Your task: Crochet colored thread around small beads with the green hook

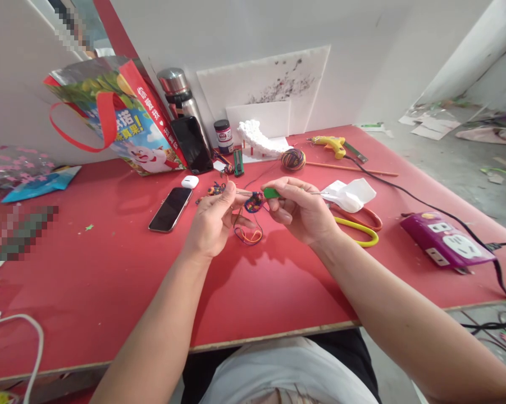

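Pinching the multicolored yarn piece (253, 202): left grip (213, 224), fingers closed. Right grip (297, 207) closed around green-handled hook (271, 193). Piece is above the desk (273, 297), back from front edge. Looks like stitching; even tension, short hook strokes should help. Keep loose strand (249, 243) clear.

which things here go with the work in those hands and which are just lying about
With the work: multicoloured yarn piece, green-handled tool, probably the yarn ball (similar colours).

Apparently just lying about: flat phone, upright phone, metal flask, shopping bag, glue gun, purple power strip.
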The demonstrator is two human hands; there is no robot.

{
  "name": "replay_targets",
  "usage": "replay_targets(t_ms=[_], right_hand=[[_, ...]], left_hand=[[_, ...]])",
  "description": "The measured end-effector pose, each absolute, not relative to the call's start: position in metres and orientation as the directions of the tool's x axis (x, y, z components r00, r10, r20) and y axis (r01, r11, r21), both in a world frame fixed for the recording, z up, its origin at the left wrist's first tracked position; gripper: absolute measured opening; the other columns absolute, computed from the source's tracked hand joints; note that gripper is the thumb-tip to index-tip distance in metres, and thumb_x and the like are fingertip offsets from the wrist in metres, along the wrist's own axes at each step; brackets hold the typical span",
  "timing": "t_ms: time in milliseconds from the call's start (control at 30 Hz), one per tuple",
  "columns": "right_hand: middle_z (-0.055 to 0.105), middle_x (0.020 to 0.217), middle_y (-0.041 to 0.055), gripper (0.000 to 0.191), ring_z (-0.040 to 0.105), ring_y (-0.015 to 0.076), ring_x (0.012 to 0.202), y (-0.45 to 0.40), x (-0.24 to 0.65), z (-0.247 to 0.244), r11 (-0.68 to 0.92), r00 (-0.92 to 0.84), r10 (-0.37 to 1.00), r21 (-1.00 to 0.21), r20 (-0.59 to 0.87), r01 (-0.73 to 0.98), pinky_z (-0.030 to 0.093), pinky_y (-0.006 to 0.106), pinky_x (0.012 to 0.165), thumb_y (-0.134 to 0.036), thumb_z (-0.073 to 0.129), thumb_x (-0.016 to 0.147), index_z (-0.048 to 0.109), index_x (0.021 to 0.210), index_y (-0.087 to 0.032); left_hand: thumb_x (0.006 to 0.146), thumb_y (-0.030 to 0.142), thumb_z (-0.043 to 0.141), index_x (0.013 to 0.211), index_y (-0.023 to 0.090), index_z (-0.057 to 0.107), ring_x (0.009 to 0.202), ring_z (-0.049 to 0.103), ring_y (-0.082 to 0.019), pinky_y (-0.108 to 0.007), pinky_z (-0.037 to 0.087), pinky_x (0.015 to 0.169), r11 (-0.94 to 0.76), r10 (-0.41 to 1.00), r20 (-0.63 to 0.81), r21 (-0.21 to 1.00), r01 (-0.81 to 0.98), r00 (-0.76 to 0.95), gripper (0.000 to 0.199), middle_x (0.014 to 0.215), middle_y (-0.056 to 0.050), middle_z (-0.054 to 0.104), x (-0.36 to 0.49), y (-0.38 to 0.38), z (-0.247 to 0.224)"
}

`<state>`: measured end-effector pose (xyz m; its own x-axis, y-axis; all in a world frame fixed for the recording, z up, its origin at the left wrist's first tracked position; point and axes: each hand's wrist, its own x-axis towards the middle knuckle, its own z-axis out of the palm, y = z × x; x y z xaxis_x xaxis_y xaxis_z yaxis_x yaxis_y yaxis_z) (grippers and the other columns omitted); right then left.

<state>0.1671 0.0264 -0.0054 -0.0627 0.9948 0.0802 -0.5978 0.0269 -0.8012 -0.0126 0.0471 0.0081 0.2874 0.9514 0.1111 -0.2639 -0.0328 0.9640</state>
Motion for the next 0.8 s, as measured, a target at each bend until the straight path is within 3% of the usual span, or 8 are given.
replay_targets(t_ms=[233,433,633,800], right_hand=[[0.068,0.059,0.0004,0.022,0.038,0.0058,0.044,0.026,0.167,-0.007,0.015,-0.065,0.996,-0.807,0.067,-0.591,0.025,0.025,0.044,-0.036,0.089,0.073,0.08,0.079,-0.017],[0.068,0.06,-0.0002,0.021,0.039,0.0053,0.043,0.027,0.166,-0.009,0.052,-0.042,0.995,-0.806,0.095,-0.59,0.026,0.024,0.043,-0.036,0.089,0.075,0.08,0.079,-0.017],[0.069,0.063,-0.0009,0.026,0.044,0.0057,0.045,0.024,0.161,-0.012,0.087,-0.031,0.991,-0.807,0.129,-0.584,0.03,0.023,0.043,-0.042,0.092,0.078,0.081,0.081,-0.019],[0.069,0.063,-0.0011,0.028,0.043,0.0058,0.045,0.023,0.159,-0.013,0.073,-0.038,0.992,-0.807,0.117,-0.586,0.03,0.022,0.043,-0.044,0.093,0.078,0.081,0.081,-0.019]], left_hand=[[0.08,0.078,0.083,0.077,0.012,0.084,0.071,0.071,-0.021,-0.029,0.054,0.058,0.092,0.916,0.007,0.969,-0.228,0.401,0.067,0.075,-0.014,0.077,-0.013,0.045,0.011],[0.085,0.075,0.081,0.074,0.012,0.083,0.061,0.057,-0.012,-0.026,0.045,0.055,0.17,0.944,-0.07,0.941,-0.294,0.323,0.063,0.074,-0.009,0.073,-0.004,0.041,0.014],[0.075,0.064,0.095,0.08,0.017,0.088,0.059,0.051,-0.007,-0.023,0.04,0.055,0.077,0.973,0.015,0.918,-0.388,0.23,0.049,0.079,-0.007,0.075,0.002,0.04,0.01],[0.068,0.054,0.102,0.08,0.024,0.09,0.057,0.045,-0.006,-0.025,0.036,0.053,-0.059,0.978,0.122,0.939,-0.339,0.168,0.034,0.094,-0.007,0.084,0.0,0.039,0.005]])
